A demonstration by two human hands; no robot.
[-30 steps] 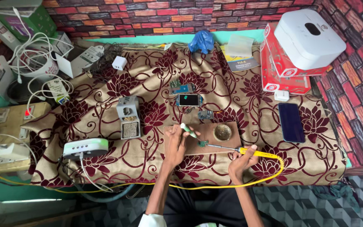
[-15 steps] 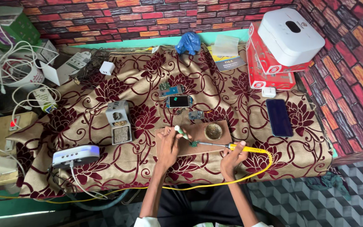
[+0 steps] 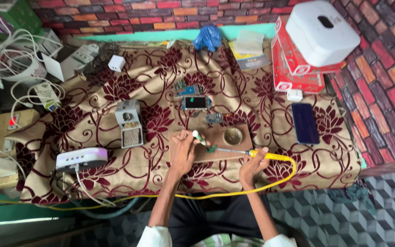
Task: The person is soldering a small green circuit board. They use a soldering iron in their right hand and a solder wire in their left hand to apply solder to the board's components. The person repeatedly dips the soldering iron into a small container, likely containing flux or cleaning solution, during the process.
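On brown wooden board [image 3: 193, 153], mid-table, atop floral cloth [image 3: 161, 105]: small green circuit board [image 3: 212, 148], lying flat btwn both hands. Left hand [image 3: 184, 153] clenched round white-and-green tool [image 3: 199, 137], tilted, lower end just beside circuit board. Right hand [image 3: 253, 164] grasping yellow-handled soldering iron [image 3: 252, 154] by handle, metal shaft pointing left, tip at circuit board; touching or not, can't tell. Round tin [image 3: 232, 135] on same board, near iron shaft. Dark phone [image 3: 305, 122] well apart to right.

Dark phone [image 3: 305, 123] right on floral cloth [image 3: 161, 91]; white box [image 3: 322, 31] atop red cartons [image 3: 293, 73]; blue bag [image 3: 208, 37] behind.
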